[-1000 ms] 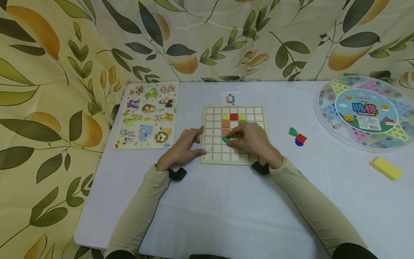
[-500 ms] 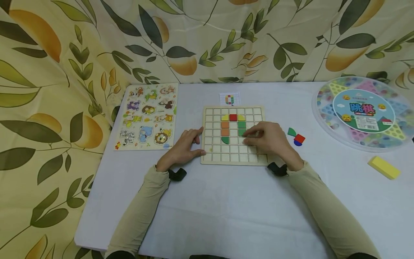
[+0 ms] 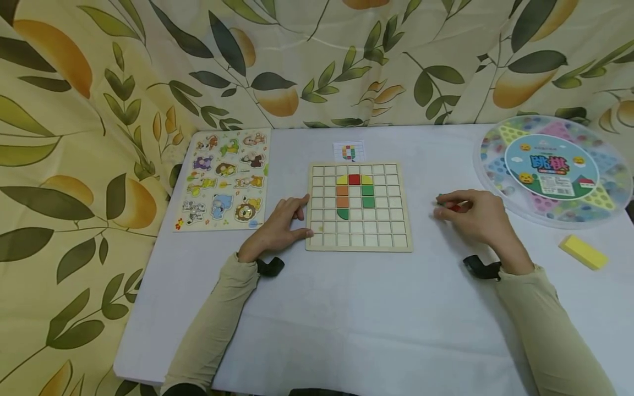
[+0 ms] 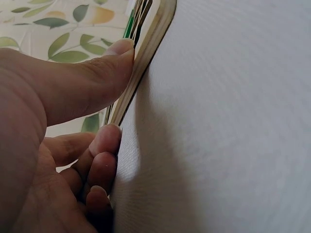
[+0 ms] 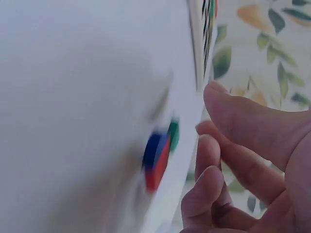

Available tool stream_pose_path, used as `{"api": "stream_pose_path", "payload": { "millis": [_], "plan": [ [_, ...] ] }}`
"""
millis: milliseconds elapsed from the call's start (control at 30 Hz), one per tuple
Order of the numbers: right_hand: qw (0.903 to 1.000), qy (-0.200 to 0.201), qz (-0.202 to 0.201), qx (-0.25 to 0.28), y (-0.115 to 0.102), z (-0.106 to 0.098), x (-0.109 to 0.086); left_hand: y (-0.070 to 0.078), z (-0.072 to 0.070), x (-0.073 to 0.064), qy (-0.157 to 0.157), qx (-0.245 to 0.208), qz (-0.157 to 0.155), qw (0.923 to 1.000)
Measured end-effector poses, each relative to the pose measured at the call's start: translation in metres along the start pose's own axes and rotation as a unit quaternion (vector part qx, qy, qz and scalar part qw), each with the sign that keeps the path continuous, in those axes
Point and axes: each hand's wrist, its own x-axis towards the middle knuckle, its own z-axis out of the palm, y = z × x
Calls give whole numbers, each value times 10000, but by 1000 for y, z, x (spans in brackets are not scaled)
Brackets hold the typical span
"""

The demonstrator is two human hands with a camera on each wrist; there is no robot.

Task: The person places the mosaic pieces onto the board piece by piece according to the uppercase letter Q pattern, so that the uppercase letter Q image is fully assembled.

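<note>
A wooden grid board lies mid-table. Set in its cells are a red square, yellow rounded pieces, orange squares, green squares and a green quarter-round piece. My left hand rests at the board's left side, thumb and index fingertips against the edge. My right hand is over the loose pieces at the right, its fingers partly covering them in the head view. In the right wrist view the blue piece, red piece and green piece lie beyond the fingertips, apart from them.
Behind the board lies a small pattern card. An animal puzzle board is at the left. A round clear game box stands at the back right, with a yellow block in front of it.
My right hand has left the board and moved right to the loose pieces, uncovering the green squares. My left hand has stayed at the board's edge.
</note>
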Motion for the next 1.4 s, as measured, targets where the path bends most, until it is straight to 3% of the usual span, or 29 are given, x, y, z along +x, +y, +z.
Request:
{"api": "stream_pose_path", "payload": {
  "millis": [200,433,1100,1400],
  "plan": [
    [9989,-6,414,-233,23,-16,-2,-2,-1,-1,-20,-19,-75,10000],
    [9974,-183,635,-293,33,-18,-2,-4,-1,0,11,6,-31,10000],
    [9962,-535,638,-271,36,-14,-4,-1,0,1,-47,-56,-23,10000],
    [9972,-568,391,-298,35,-15,-2,-2,0,0,-23,-70,-53,10000]
  ]
}}
